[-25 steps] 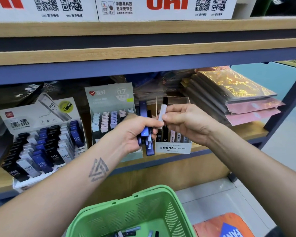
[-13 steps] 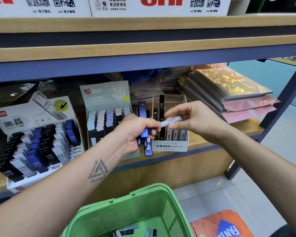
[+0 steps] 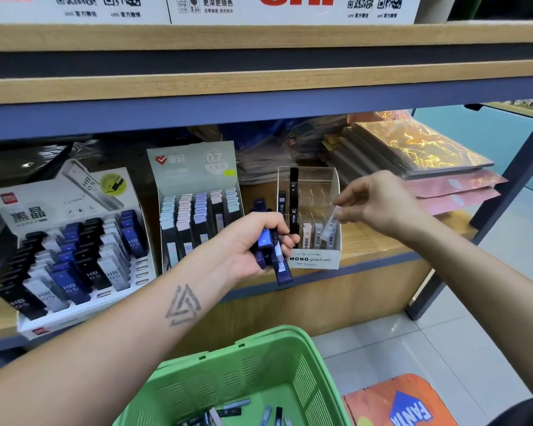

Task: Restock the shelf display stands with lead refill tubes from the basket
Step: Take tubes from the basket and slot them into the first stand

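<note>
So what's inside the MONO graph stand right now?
The MONO graph stand holds pale tubes in front and black tubes at left; its card front hides the bottoms.

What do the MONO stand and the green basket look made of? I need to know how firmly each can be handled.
MONO stand: white printed base, probably card; upper walls clear and glossy, likely thin plastic, since the tubes show through. Green basket: moulded plastic by its look, matte, with slotted walls and a thick rim. Both are judged by appearance only.

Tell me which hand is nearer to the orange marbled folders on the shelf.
Right. The right hand pinches a white refill tube at the MONO display box, just left of the folders. The left hand grips blue tubes farther left.
</note>
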Tool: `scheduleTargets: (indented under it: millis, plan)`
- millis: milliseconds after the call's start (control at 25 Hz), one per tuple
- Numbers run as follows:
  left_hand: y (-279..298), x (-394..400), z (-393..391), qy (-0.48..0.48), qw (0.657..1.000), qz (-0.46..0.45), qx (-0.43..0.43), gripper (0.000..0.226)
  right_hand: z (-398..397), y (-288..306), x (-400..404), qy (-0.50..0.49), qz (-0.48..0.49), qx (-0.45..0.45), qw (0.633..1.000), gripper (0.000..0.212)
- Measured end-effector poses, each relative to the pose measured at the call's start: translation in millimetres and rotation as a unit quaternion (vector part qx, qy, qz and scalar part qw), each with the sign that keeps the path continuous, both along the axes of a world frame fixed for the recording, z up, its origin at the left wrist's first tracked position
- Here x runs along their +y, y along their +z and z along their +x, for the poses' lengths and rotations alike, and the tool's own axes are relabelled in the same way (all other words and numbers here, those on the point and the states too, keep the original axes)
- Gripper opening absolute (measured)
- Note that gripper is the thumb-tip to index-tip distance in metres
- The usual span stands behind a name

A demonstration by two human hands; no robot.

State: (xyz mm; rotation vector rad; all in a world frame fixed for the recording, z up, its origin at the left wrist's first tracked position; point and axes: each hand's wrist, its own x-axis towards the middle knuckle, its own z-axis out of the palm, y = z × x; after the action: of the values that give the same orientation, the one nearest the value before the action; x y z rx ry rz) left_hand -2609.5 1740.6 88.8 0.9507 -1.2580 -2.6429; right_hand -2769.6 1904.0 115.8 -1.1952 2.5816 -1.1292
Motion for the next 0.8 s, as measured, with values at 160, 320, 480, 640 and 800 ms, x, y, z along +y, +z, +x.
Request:
scheduleTargets:
  millis: [160,320,480,640,800]
  plan:
    - [-2,1,0,-0.005,1.0,0.0,-0.009,0.017,6,-25,-13,0.006,0.039,0.116,0.992,0.018]
    - [-1,1,1,-0.009,1.0,-0.002,-0.008,0.019,6,-40,-17,0.024,0.074,0.149,0.986,0.014]
    - [-1,-1,4,-0.009,1.0,-0.002,-0.005,0.02,12,-50,-21,0.021,0.085,0.16,0.983,0.012]
    - [1,0,6,-0.008,1.0,0.0,0.001,0.023,12,-56,-23,0.016,0.099,0.205,0.974,0.01]
    - [0,-2,7,-0.001,1.0,-0.006,0.005,0.021,22,-43,-25,0.017,0.073,0.207,0.975,0.009]
